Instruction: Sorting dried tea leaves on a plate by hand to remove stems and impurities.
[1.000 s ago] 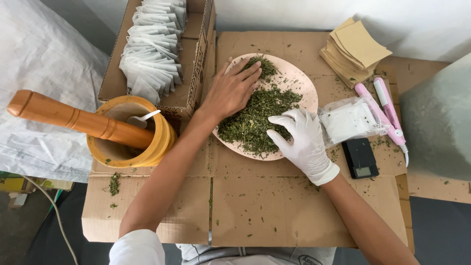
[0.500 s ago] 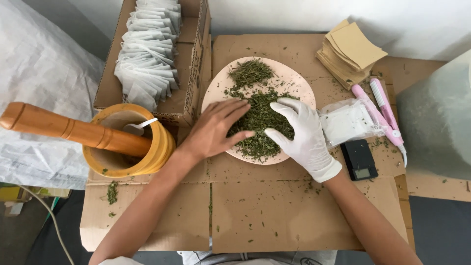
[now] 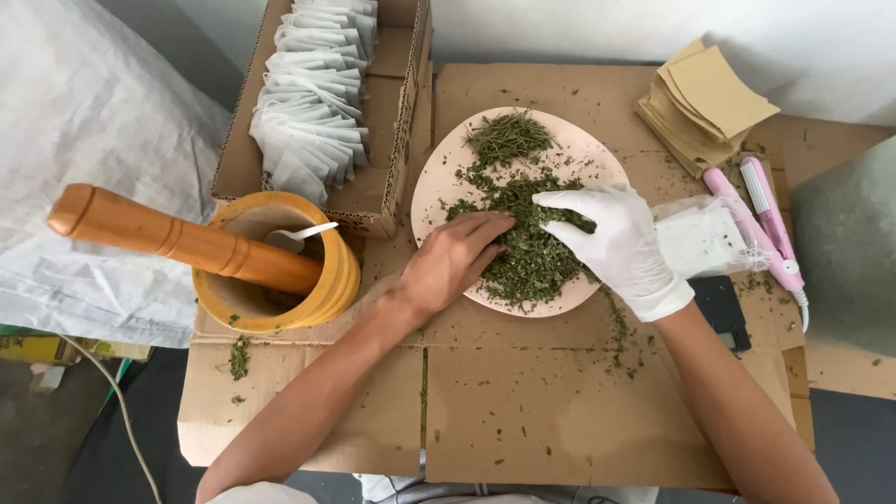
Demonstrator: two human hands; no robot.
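Note:
A pale pink plate (image 3: 439, 177) on flattened cardboard carries a heap of dried green herb (image 3: 527, 247). My bare left hand (image 3: 453, 261) lies palm down on the heap's near left side, fingers together and pressed into the leaves. My right hand (image 3: 611, 238), in a white glove, rests on the heap's right side with fingers spread over the herb. The two hands almost meet across the pile. A smaller clump of herb (image 3: 509, 135) sits apart at the plate's far edge.
A yellow mortar (image 3: 331, 280) with a wooden pestle (image 3: 168, 238) and a white spoon stands at left. A carton of white filter bags (image 3: 313, 93) is behind it. Tan paper squares (image 3: 709, 93), a pink sealing iron (image 3: 765, 219), a clear bag (image 3: 705, 238) and a black device (image 3: 723, 308) lie at right.
My left hand has drawn back from the plate's far side to its near left edge, dragging herb toward me. The gloved right hand has shifted onto the heap.

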